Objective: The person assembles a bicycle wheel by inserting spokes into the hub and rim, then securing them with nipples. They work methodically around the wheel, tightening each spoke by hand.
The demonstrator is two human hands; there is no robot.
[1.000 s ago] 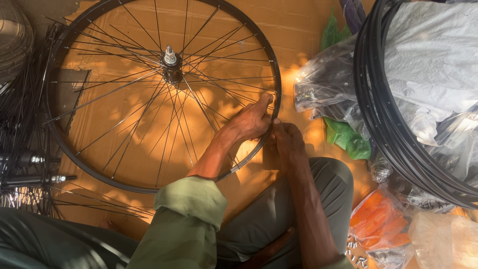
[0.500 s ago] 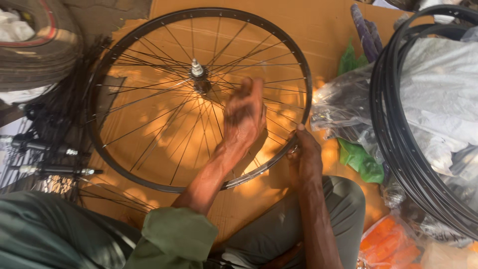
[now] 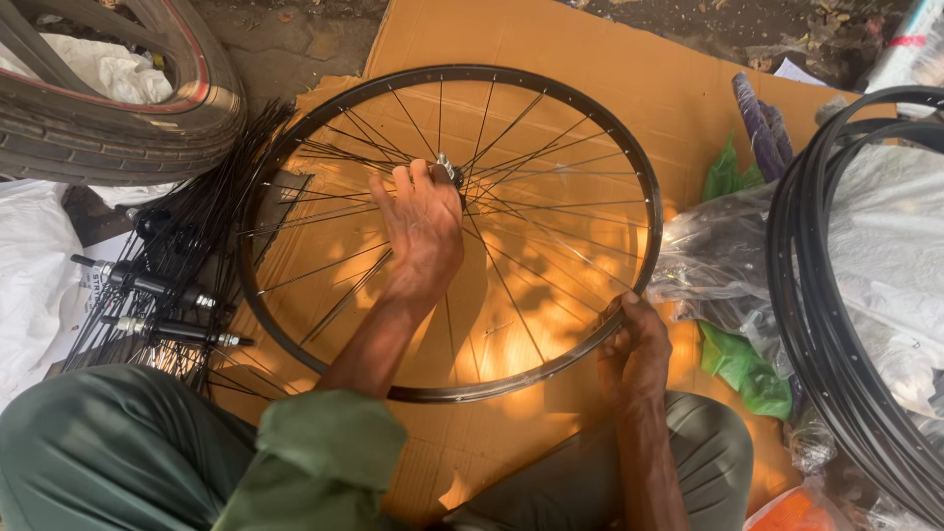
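Observation:
A black spoked bicycle wheel (image 3: 295, 334) lies flat on brown cardboard (image 3: 610, 69) in front of me. My left hand (image 3: 423, 231) reaches across the spokes, its fingertips resting at the silver hub (image 3: 447, 169) in the middle. My right hand (image 3: 634, 349) grips the rim at its lower right edge, fingers curled around the metal. My legs in green trousers frame the wheel from below.
A pile of loose black spokes and hubs with axles (image 3: 147, 295) lies at the left. A tyre (image 3: 147, 108) sits at the top left. Stacked black rims (image 3: 826, 315) rest on plastic bags (image 3: 728, 265) at the right.
My left hand has left the rim near the right hand and travelled across the spokes to the hub. The right hand stays on the rim. The view has shifted.

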